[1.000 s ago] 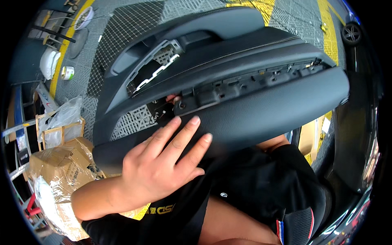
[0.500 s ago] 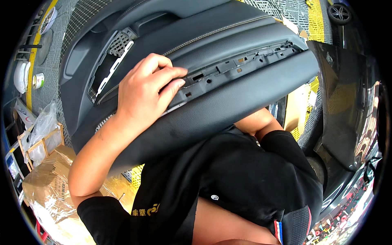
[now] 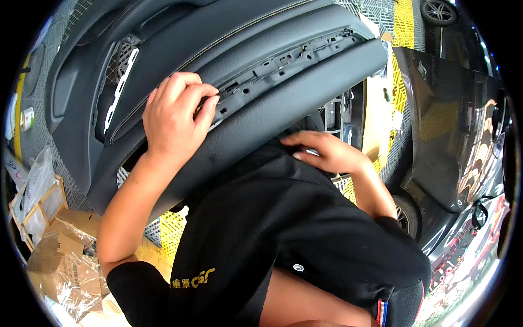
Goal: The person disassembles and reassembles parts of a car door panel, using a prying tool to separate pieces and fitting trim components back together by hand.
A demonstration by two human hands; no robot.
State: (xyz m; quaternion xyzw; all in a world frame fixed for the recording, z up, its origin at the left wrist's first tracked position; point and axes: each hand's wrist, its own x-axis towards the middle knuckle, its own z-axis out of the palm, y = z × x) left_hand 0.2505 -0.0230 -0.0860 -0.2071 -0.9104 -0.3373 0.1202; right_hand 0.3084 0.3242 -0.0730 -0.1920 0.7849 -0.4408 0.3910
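Note:
A large black car door panel [image 3: 283, 95] with a stitched seam lies tilted in front of me, against my body. Along it runs a recessed strip [image 3: 246, 82] with slots and holes. My left hand [image 3: 178, 111] is closed over the edge of this recess, its thumb and fingertips hooked into it. My right hand [image 3: 327, 151] is below the panel's near edge, in front of my black shirt. Its thumb and fingers are apart, and nothing shows between them. A white slotted strip [image 3: 121, 92] sits in an opening on the panel's left part.
A dark car body part [image 3: 444, 125] stands at the right, with a wheel [image 3: 439, 12] at the far right. Cardboard [image 3: 68, 267] and a wooden frame with clear plastic [image 3: 41, 201] lie at the lower left. A small can [image 3: 26, 118] stands at the left.
The door panel has shifted left, and my left hand has moved with it, keeping its hold. My right hand has come out from under the panel's near edge into view.

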